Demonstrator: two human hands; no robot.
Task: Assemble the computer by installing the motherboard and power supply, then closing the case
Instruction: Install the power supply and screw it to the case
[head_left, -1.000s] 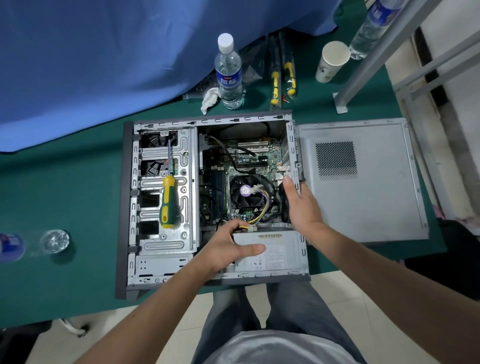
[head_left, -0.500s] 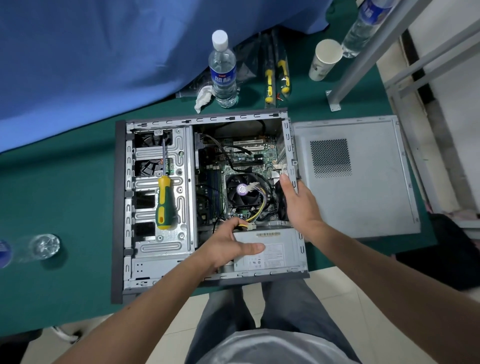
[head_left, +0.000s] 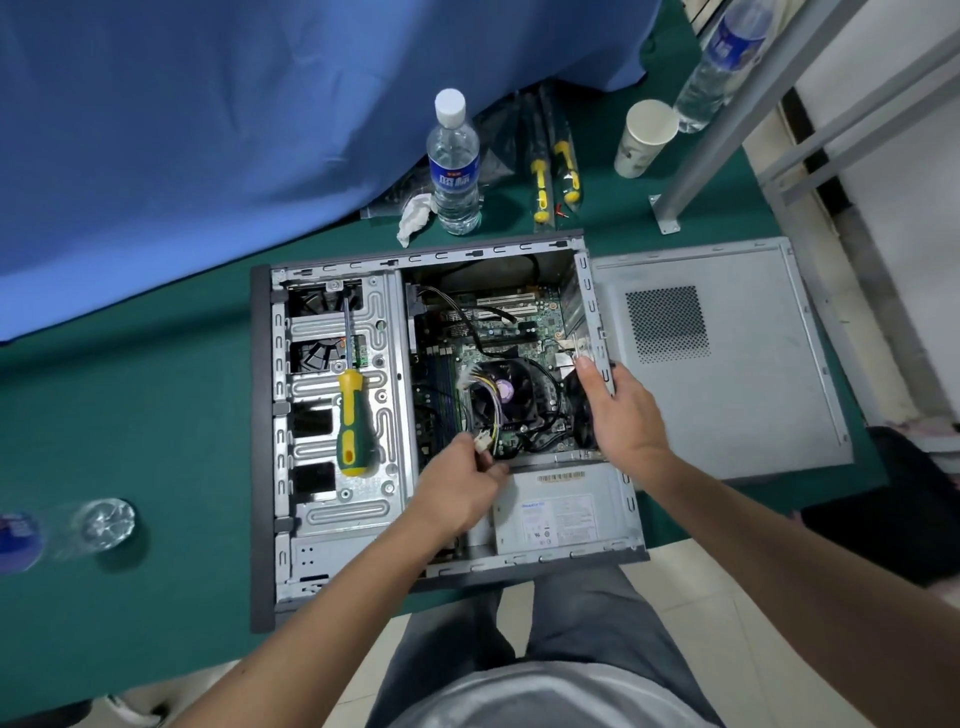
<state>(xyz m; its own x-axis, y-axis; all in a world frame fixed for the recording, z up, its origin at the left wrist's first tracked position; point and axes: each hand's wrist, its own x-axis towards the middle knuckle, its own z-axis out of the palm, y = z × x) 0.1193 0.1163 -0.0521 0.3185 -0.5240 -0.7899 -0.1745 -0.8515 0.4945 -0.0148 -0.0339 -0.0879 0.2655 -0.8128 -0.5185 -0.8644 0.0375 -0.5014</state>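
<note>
While left hand pinches connector, power supply just beside

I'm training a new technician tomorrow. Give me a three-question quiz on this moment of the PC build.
1. True or false: the side panel is already fitted on the case.
2. Where does the screwdriver lie? A) on the drive cage B) on the green table C) in a hand
3. Fill in: the left hand pinches a white ____ on the power supply cables.

Key: 1 false, it lies flat beside the case; 2 A; 3 connector.
</note>
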